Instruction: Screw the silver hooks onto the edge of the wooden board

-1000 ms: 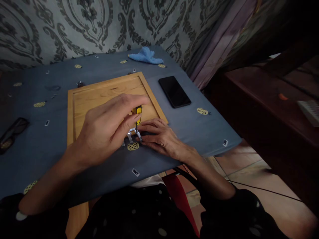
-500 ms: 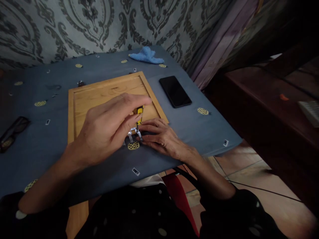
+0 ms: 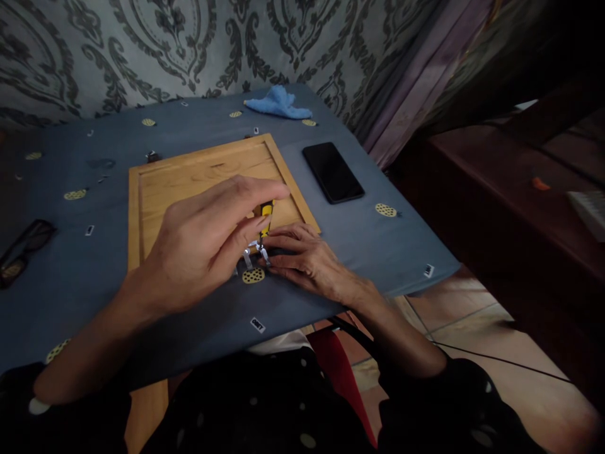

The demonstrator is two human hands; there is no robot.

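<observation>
A yellow and black screwdriver point(image 3: 266, 217) stands upright over the near edge of a framed wooden panel point(image 3: 189, 183). My left hand point(image 3: 203, 243) is closed round its handle, fingers stretched over the top. The tip meets a small silver metal hinge point(image 3: 255, 249) at the panel's near edge. From the right, my right hand point(image 3: 309, 261) presses its bent fingers against the hinge and the panel edge; what lies under the fingertips is hidden.
A black phone point(image 3: 333, 172) lies right of the panel, and a blue cloth point(image 3: 278, 103) behind it. Glasses point(image 3: 26, 252) rest at the far left. A small dark object point(image 3: 152, 156) sits behind the panel. A patterned curtain hangs beyond the blue tablecloth point(image 3: 406, 252).
</observation>
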